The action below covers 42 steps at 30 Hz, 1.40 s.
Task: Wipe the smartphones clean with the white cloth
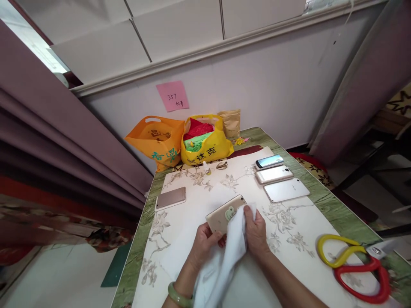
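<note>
A gold smartphone (218,218) with a green frog sticker on its back is tilted above the middle of the table. My left hand (205,241) grips its lower left end, thumb on the back. A white cloth (236,233) drapes over the phone's right part and hangs down toward me. My right hand (256,231) pinches the cloth against the phone's right end; the fingers underneath are hidden. A green bangle (180,296) circles my left wrist.
One phone (171,198) lies at left; a white phone (287,190) and two others are stacked in a row at right. Scissors (356,265) lie front right. Behind stand an orange bag (157,143), a filled yellow bag (207,152), a small bottle (206,168) and a brown packet (231,122).
</note>
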Available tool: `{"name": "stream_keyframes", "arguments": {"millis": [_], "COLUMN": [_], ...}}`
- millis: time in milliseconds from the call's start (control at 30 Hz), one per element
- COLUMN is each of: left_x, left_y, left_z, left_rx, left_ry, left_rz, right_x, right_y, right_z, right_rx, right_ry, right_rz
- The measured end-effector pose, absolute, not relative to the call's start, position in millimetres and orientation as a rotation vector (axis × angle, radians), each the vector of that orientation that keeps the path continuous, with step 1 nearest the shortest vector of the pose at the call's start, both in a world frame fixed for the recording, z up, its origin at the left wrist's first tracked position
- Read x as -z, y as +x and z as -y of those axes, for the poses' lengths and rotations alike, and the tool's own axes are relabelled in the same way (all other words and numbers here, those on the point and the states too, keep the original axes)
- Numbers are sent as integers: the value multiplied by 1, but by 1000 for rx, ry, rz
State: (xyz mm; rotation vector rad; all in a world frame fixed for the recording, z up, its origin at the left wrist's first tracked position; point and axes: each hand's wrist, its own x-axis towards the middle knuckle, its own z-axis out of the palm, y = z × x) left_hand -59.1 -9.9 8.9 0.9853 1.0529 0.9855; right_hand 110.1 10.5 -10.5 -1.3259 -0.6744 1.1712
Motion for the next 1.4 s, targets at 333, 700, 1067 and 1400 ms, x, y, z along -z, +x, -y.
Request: {"name": "stream_keyframes", "arguments": {"millis": [333, 700, 1067, 1400], "left_x": [-9, -10, -12, -9], "left_y": [-57, -52, -57, -52], "left_z": [2, 3, 7, 7], "left_rx": [-1348, -1373, -1253, -1391], "left_ry": [628, 592, 631, 723], "left_rz": [-1155, -1088, -1001, -1045], "right_x": [12, 13, 16, 22], "right_y": [104, 106, 110, 104], "right_z": [0, 1, 3, 4], "right_rx": [-951, -866, -977, -699], "right_ry": [-1370, -1383, -1300, -1311], "right_rz": [1322, 1472, 1325, 1855]}}
